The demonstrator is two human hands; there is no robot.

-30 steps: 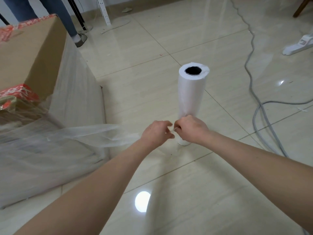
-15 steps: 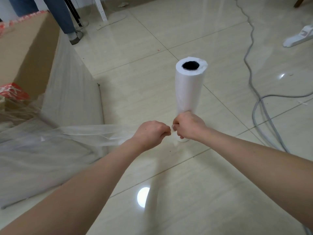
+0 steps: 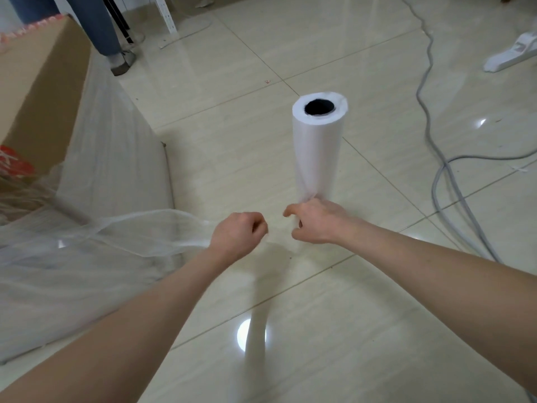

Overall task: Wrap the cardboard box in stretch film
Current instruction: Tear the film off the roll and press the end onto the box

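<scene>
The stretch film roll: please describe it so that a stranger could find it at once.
On the tiled floor, right of the cardboard box, the stretch film roll stands upright beyond the right hand. It is the only white cylinder, with a dark hollow core; the grey cables nearby lie flat.

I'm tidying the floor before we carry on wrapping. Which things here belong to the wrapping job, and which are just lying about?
Job: cardboard box, partly filmed; film tail in the left hand; upright stretch film roll, its film held by the right hand.
Lying about: grey cables; white plastic object; white perforated strip.
</scene>
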